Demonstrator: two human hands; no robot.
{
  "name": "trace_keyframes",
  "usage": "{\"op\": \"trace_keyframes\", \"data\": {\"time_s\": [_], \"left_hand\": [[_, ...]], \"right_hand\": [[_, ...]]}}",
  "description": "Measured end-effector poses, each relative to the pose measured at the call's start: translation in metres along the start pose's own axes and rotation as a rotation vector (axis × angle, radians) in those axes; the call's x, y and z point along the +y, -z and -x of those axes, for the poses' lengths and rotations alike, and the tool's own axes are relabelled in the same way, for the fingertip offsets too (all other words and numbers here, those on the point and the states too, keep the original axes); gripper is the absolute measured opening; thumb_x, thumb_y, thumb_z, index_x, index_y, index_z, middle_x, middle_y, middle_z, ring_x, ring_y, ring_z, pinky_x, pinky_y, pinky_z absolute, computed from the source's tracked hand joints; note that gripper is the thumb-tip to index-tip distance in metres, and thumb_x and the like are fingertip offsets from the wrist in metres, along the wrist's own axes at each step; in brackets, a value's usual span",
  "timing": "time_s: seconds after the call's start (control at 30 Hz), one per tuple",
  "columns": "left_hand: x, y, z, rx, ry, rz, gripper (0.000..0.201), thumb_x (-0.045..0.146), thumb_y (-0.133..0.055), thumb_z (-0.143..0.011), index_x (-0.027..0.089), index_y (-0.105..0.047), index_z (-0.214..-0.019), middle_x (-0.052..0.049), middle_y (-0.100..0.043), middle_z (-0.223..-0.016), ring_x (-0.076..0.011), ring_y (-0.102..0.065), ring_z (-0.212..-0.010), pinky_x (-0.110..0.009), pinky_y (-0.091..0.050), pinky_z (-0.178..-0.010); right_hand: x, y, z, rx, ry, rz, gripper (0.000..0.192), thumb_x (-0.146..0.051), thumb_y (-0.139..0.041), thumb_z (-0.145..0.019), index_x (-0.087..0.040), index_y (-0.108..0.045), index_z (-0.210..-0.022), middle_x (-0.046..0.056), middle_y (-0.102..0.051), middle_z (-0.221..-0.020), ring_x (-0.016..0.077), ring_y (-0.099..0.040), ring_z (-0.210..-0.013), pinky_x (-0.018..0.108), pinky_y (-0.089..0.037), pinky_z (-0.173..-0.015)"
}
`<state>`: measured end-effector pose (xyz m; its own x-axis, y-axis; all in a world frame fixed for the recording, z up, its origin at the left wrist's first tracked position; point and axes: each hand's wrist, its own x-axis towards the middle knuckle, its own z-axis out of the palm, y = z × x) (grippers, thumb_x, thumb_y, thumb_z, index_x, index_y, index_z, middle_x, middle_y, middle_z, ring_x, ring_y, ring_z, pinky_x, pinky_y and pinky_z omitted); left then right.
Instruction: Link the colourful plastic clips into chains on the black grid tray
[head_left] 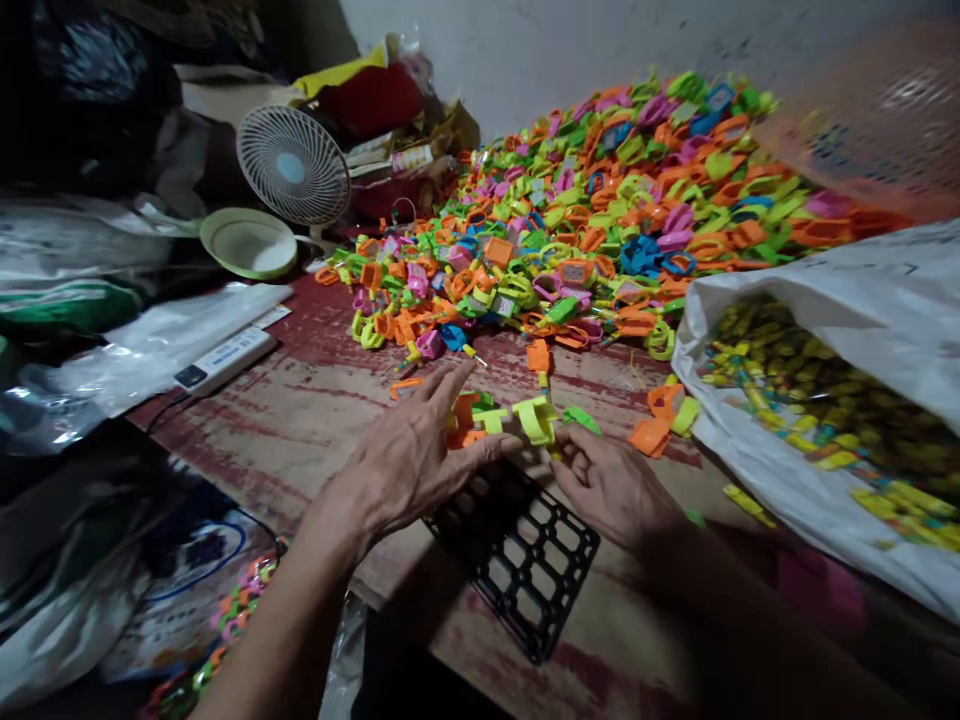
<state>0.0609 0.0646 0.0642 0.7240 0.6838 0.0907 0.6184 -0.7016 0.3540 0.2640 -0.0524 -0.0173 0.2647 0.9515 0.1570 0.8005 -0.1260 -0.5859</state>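
My left hand (pixel 409 450) is stretched over the black plastic grid tray (pixel 517 555), fingers extended and thumb apart. Orange and yellow-green toy watches (pixel 466 418) lie by its fingers, partly hidden. My right hand (pixel 611 480) is closed in a pinch at the tray's far right, against a yellow-green toy watch (pixel 535 420). Some small yellow piece shows at its fingertips, too hidden to name. Just beyond lies an orange toy watch (pixel 538 356), and a green one (pixel 581 418) is beside my right fingers.
A large heap of colourful toy watches (pixel 570 230) covers the table's back. At right stands an open white sack (pixel 705 330) with many small yellow tubes. A fan (pixel 292 165), a bowl (pixel 251 243), a white power strip (pixel 225 358) and plastic bags are at left.
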Motion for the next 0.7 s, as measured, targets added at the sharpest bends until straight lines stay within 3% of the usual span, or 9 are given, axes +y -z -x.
{"op": "trace_keyframes", "data": {"time_s": [0.07, 0.2, 0.33, 0.47, 0.6, 0.7], "left_hand": [[-0.002, 0.009, 0.009, 0.114, 0.022, 0.055, 0.078, 0.072, -0.039, -0.093, 0.02, -0.038, -0.152, -0.014, -0.058, -0.141, -0.0356, -0.059, -0.124, -0.048, -0.048, -0.103], [-0.013, 0.01, 0.043, 0.342, 0.143, 0.226, 0.056, 0.06, -0.036, -0.1, 0.026, -0.048, -0.143, -0.007, -0.06, -0.141, -0.0299, -0.059, -0.125, -0.046, -0.047, -0.107], [-0.021, -0.02, 0.079, 0.474, 0.119, 0.439, 0.039, 0.039, -0.042, -0.103, 0.024, -0.047, -0.139, -0.009, -0.044, -0.156, -0.026, -0.042, -0.143, -0.044, -0.04, -0.116], [-0.023, -0.052, 0.095, 0.56, 0.079, 0.554, 0.044, 0.033, -0.042, -0.104, 0.023, -0.037, -0.147, -0.011, -0.027, -0.165, -0.0253, -0.03, -0.15, -0.048, -0.031, -0.122], [-0.029, -0.065, 0.093, 0.6, -0.055, 0.54, 0.042, 0.029, -0.049, -0.102, 0.018, -0.046, -0.142, -0.014, -0.039, -0.159, -0.0231, -0.034, -0.148, -0.043, -0.029, -0.123], [-0.034, -0.069, 0.091, 0.623, -0.088, 0.552, 0.036, 0.029, -0.05, -0.102, 0.016, -0.054, -0.135, -0.016, -0.042, -0.156, -0.0226, -0.039, -0.145, -0.04, -0.033, -0.12]], "right_hand": [[-0.006, -0.004, 0.013, 0.0, -0.004, 0.032, 0.015, -0.033, -0.05, -0.087, -0.024, -0.061, -0.093, 0.0, -0.062, -0.065, 0.0157, -0.051, -0.05, 0.027, -0.032, -0.05], [-0.026, -0.012, 0.039, 0.093, -0.048, 0.045, 0.02, -0.042, -0.056, -0.09, -0.026, -0.067, -0.095, 0.003, -0.068, -0.069, 0.0206, -0.063, -0.059, 0.03, -0.041, -0.054], [-0.047, -0.029, 0.052, 0.063, 0.02, -0.191, 0.022, -0.036, -0.057, -0.092, -0.025, -0.072, -0.103, 0.006, -0.076, -0.086, 0.0232, -0.071, -0.075, 0.032, -0.054, -0.071], [-0.055, -0.049, 0.05, 0.037, 0.049, -0.325, 0.019, -0.031, -0.062, -0.09, -0.023, -0.075, -0.101, 0.007, -0.076, -0.104, 0.025, -0.072, -0.096, 0.036, -0.056, -0.091], [-0.058, -0.062, 0.046, 0.074, 0.049, -0.354, 0.019, -0.028, -0.064, -0.089, -0.023, -0.076, -0.101, 0.005, -0.078, -0.102, 0.0234, -0.073, -0.094, 0.032, -0.059, -0.086], [-0.058, -0.067, 0.046, 0.1, 0.213, -0.303, 0.02, -0.023, -0.06, -0.089, -0.024, -0.077, -0.1, 0.004, -0.078, -0.101, 0.0229, -0.074, -0.093, 0.03, -0.061, -0.081]]}}
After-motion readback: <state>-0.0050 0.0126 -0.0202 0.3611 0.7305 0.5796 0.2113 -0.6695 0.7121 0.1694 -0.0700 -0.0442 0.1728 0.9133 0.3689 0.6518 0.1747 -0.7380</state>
